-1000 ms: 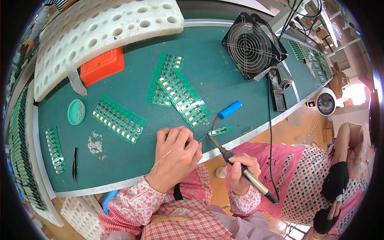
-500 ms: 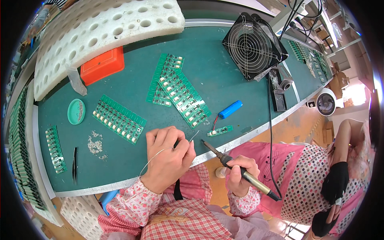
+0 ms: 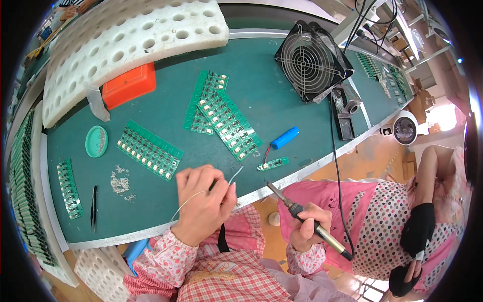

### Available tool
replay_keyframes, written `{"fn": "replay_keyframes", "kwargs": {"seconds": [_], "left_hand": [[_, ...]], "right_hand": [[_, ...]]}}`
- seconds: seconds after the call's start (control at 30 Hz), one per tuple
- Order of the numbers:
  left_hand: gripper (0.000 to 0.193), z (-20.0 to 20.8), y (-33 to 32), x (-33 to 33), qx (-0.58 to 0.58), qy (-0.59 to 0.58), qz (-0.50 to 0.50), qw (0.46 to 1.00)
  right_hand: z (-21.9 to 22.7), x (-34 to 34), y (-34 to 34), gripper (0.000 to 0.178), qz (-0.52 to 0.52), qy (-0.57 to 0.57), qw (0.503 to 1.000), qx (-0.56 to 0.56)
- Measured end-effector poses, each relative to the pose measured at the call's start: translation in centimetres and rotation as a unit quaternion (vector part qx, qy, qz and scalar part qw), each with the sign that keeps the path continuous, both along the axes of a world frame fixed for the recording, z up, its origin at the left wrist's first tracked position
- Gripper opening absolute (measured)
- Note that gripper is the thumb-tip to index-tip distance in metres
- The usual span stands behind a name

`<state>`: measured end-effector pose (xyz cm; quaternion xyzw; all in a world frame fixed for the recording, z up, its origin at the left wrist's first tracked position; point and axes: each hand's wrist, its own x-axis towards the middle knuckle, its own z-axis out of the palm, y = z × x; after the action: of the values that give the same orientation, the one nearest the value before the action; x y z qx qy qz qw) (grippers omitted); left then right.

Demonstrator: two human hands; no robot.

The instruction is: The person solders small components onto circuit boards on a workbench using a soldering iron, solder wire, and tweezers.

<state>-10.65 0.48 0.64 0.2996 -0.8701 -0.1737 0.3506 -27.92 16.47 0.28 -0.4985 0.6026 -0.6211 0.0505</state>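
My left hand (image 3: 204, 201) is closed over the table's front edge, pinching a thin strand of solder wire (image 3: 235, 174) whose end sticks out beyond the fingers. In my right hand (image 3: 310, 226) is a soldering iron (image 3: 297, 209), its tip pointing up and left, apart from the wire. A small green circuit board (image 3: 273, 164) lies ahead of the iron's tip, joined by a red lead to a blue battery cell (image 3: 285, 138). Beyond my left hand, a green board panel (image 3: 229, 126) overlaps another panel (image 3: 204, 95), and a third panel (image 3: 150, 151) lies to their left.
Tweezers (image 3: 94, 209), a narrow board strip (image 3: 69, 189), a pile of tiny parts (image 3: 119, 182) and a green dish (image 3: 95, 142) lie at left. Behind are a red box (image 3: 130, 86), white foam (image 3: 136, 43) and a black fan (image 3: 312, 63). A person (image 3: 387, 221) sits at right.
My left hand has drawn slightly left and nearer to me with the wire. The iron has shifted right and down, so its tip is farther from the wire.
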Motion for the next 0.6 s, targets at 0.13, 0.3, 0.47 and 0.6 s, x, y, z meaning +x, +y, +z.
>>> {"fn": "replay_keyframes", "kwargs": {"seconds": [0.13, 0.3, 0.47, 0.6], "left_hand": [[0.014, 0.5, 0.4, 3.8, -0.011, 0.002, 0.056, 0.998], [0.017, 0.8, 1.9, 9.3, 0.0, 0.008, 0.151, 0.989], [0.015, 0.3, 4.0, 13.4, 0.012, 0.017, 0.194, 0.981], [0.014, -0.7, 4.2, 15.1, 0.008, 0.036, 0.203, 0.978]], "right_hand": [[0.0, 2.0, 0.1, 0.016, 0.022, -0.001, 0.999, -0.037], [0.2, 5.3, -2.1, 0.014, 0.091, 0.06, 0.993, -0.045], [0.9, 10.2, -6.1, 0.036, 0.17, 0.169, 0.971, 0.017], [-0.1, 12.3, -8.9, 0.04, 0.168, 0.211, 0.963, 0.011]]}}
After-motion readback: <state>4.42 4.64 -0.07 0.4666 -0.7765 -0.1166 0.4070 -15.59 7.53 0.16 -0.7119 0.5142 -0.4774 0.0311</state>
